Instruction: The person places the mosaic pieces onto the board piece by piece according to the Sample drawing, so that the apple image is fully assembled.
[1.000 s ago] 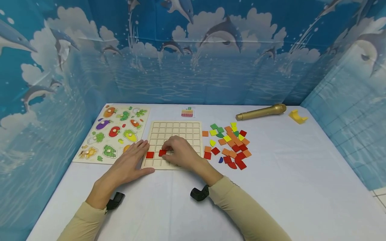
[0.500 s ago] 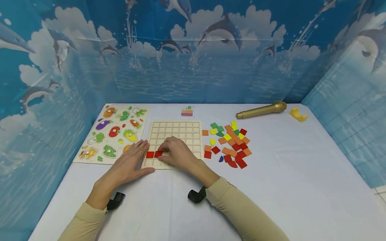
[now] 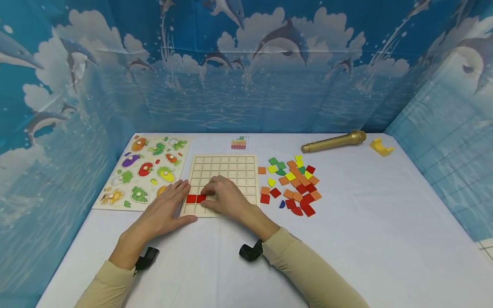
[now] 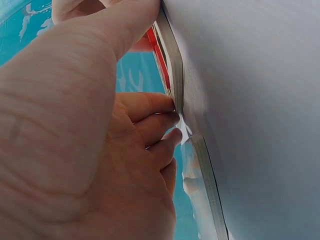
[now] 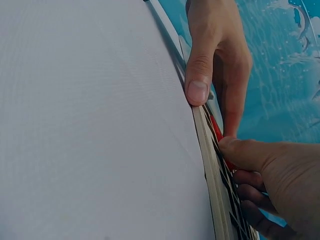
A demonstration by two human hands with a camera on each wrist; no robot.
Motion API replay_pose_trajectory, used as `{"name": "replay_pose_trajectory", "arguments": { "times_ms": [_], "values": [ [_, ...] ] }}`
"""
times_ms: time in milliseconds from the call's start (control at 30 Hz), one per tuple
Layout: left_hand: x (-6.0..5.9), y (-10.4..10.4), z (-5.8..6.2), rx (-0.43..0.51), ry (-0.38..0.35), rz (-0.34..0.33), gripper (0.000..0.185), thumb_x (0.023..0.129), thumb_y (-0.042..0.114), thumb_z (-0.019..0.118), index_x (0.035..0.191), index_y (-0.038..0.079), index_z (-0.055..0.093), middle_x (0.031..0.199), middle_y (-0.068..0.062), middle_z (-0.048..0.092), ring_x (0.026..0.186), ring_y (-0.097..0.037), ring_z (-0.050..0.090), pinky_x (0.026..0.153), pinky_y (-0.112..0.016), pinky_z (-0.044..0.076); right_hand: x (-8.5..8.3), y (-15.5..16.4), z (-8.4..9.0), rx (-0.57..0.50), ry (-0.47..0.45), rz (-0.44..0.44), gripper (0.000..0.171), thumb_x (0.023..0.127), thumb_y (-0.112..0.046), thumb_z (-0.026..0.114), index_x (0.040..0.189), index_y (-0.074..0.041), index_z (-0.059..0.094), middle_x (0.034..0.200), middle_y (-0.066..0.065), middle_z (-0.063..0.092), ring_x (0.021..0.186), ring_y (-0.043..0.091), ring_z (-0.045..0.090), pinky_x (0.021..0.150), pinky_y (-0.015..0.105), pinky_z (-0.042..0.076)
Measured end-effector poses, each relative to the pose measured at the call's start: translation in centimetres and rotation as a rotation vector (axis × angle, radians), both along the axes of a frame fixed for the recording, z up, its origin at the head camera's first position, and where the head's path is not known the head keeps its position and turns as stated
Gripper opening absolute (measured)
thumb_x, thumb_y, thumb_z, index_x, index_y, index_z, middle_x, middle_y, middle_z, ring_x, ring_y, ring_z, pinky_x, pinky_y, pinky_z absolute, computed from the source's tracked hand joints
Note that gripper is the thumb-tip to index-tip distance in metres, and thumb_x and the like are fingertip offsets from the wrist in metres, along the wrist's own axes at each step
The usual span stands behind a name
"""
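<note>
Tile movement noted: your right hand [image 3: 225, 196] has slid the second red tile [image 3: 201, 198] leftward along the grid board [image 3: 224, 164]. A second ago it lay a cell apart from the first red tile [image 3: 191, 198]; now the two lie side by side, touching, in the second row from the board's near edge, at its left end. Judged from that, the second piece is seated or very nearly so, and the row has two cells filled from the left.

Right hand pose: palm down over the near-left part of the board, fingers loosely curled, fingertips pressing on or just beside the second tile. From the right wrist view the thumb [image 5: 235, 150] bears down on a sliver of red at the board surface. You are pressing the tile, not pinching it.

Left hand [image 3: 165, 209]: flat on the tabletop [image 3: 366, 222] at the board's near-left corner, same as before, fingers straight, thumb [image 5: 199, 80] along the near edge, bracing the board.

Loose tile pile [image 3: 294, 184] lies just right of the board, untouched. Vegetable peg puzzle [image 3: 148, 171] sits at the left edge of the tabletop; gold microphone [image 3: 333, 142] and yellow piece [image 3: 380, 147] near the far right corner.
</note>
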State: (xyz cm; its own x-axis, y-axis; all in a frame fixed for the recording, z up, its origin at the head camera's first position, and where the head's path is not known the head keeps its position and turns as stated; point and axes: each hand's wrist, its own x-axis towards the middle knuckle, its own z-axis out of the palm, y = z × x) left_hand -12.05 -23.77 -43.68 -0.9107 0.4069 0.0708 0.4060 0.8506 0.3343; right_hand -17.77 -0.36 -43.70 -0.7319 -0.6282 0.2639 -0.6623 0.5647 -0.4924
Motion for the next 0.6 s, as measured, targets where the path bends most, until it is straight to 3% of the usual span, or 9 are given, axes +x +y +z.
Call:
{"name": "replay_pose_trajectory", "arguments": {
  "times_ms": [400, 600],
  "values": [
    [0.1, 0.1, 0.1, -0.008, -0.035, 0.009, 0.1, 0.089, 0.054, 0.08, 0.162, 0.0, 0.037, 0.171, -0.018, 0.031, 0.16, -0.04, 0.024, 0.129, -0.061, 0.022, 0.2, 0.1, -0.1, -0.012, 0.04, -0.011, 0.019, 0.094, -0.028, 0.082, 0.106, -0.013, 0.082, 0.095, -0.004, 0.071, 0.09, 0.009, 0.061, 0.081, 0.023, 0.053],
    [-0.1, 0.1, 0.0, -0.011, -0.036, 0.01, 0.101, 0.089, 0.054, 0.08, 0.162, 0.0, 0.036, 0.172, -0.018, 0.031, 0.16, -0.04, 0.024, 0.13, -0.06, 0.021, 0.3, 1.5, 0.4, -0.039, 0.012, -0.057, 0.023, 0.096, -0.026, 0.078, 0.114, -0.011, 0.08, 0.101, -0.002, 0.072, 0.092, 0.011, 0.06, 0.084, 0.026, 0.055]
  ]
}}
